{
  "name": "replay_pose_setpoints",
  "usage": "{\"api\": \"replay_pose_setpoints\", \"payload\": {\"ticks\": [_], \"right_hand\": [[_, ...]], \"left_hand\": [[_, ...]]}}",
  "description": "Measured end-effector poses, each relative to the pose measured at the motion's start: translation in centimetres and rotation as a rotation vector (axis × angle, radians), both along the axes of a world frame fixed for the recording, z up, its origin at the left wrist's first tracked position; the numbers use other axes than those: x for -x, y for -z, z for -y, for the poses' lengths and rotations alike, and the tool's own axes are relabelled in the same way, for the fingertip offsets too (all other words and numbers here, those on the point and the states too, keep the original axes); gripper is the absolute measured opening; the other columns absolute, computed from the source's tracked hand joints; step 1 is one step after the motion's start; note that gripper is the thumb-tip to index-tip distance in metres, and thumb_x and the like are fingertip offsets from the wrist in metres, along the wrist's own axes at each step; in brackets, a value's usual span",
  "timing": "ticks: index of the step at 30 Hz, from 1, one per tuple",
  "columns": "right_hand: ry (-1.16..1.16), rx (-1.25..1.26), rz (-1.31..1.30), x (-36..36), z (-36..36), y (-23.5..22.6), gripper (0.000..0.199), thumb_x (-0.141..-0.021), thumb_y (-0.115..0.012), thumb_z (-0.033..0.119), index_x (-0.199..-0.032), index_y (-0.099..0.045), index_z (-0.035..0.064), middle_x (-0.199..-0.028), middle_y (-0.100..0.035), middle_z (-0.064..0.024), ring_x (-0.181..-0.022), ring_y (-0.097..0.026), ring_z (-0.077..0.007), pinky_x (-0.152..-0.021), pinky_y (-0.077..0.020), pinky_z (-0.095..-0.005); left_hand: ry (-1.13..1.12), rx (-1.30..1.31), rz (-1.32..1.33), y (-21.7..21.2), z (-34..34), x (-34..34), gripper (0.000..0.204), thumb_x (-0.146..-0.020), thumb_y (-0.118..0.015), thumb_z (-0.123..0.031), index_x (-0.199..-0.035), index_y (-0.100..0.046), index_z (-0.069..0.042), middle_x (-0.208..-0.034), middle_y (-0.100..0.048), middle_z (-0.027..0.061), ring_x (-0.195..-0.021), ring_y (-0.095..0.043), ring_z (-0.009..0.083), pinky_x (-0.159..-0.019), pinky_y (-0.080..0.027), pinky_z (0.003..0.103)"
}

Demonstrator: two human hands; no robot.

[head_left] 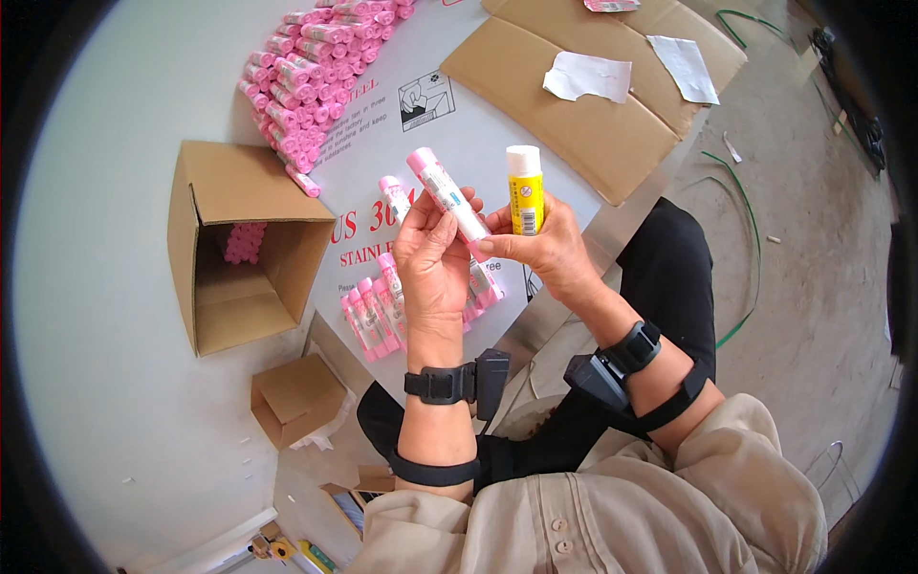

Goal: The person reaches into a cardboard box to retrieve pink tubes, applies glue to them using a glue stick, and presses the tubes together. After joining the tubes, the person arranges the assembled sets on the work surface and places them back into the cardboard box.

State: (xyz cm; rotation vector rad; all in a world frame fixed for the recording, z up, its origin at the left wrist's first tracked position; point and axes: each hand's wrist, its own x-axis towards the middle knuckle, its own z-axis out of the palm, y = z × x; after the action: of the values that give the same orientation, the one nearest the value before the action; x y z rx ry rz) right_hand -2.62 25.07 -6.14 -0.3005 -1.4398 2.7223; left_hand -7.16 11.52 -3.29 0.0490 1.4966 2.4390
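Note:
My left hand (426, 253) is closed round a slim white tube with pink ends (443, 187), tilted with its top to the upper left. In my right hand (564, 247) a yellow glue stick with a white cap (526, 196) stands upright. My right thumb and fingertips touch the pink tube's lower end. Another pink-capped tube (393, 191) shows just behind my left fingers; whether it is held or lying on the table I cannot tell. Below, partly hidden by my left wrist, a row of pink-capped tubes (371, 316) lies side by side on the printed table sheet.
A big pile of pink tubes (311, 77) lies at the far left. Beside it an open cardboard box (244, 182) holds several more. Flattened cardboard (535, 62) with torn white paper (588, 77) covers the far right. A smaller carton (296, 397) stands lower left; green strapping (755, 258) lies on the floor.

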Motion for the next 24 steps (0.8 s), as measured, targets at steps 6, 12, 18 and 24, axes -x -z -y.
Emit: {"api": "replay_pose_setpoints", "payload": {"ticks": [6,12,18,24], "right_hand": [[0.006,0.038,0.020,0.01,-0.10,-0.16,0.043,-0.065,-0.084,0.014,-0.092,-0.054,-0.0010,-0.080,-0.063,-0.0092,-0.071,-0.061,-0.0131,-0.065,-0.0504,-0.0265],[-0.039,-0.011,0.061,-0.31,0.07,0.34,0.046,-0.065,-0.084,0.015,-0.095,-0.053,-0.0019,-0.081,-0.064,-0.0098,-0.073,-0.061,-0.0136,-0.066,-0.0502,-0.0271],[-0.033,-0.001,0.049,-0.34,0.07,0.15,0.046,-0.066,-0.083,0.014,-0.097,-0.053,-0.0030,-0.082,-0.064,-0.0106,-0.073,-0.061,-0.0141,-0.066,-0.0507,-0.0273],[-0.047,0.065,0.077,0.06,-0.14,0.41,0.039,-0.069,-0.079,0.012,-0.095,-0.053,-0.0027,-0.081,-0.064,-0.0114,-0.067,-0.063,-0.0145,-0.060,-0.0521,-0.0265]], "left_hand": [[0.009,-0.005,0.029,-0.41,-0.06,-0.12,0.036,-0.089,-0.051,-0.002,-0.125,-0.045,0.005,-0.119,-0.055,0.0239,-0.104,-0.058,0.0296,-0.091,-0.050,0.042],[0.020,-0.030,0.027,-0.43,-0.07,-0.47,0.040,-0.089,-0.049,-0.002,-0.127,-0.042,0.007,-0.123,-0.052,0.0263,-0.105,-0.058,0.0297,-0.092,-0.049,0.043],[0.031,-0.065,0.049,-0.40,-0.26,-0.48,0.040,-0.090,-0.048,-0.003,-0.128,-0.041,0.008,-0.125,-0.050,0.0275,-0.104,-0.059,0.0294,-0.091,-0.050,0.042],[-0.014,-0.052,0.082,-0.57,-0.54,0.14,0.041,-0.091,-0.046,-0.002,-0.131,-0.038,0.006,-0.117,-0.056,0.0241,-0.103,-0.060,0.0289,-0.092,-0.050,0.041]]}}
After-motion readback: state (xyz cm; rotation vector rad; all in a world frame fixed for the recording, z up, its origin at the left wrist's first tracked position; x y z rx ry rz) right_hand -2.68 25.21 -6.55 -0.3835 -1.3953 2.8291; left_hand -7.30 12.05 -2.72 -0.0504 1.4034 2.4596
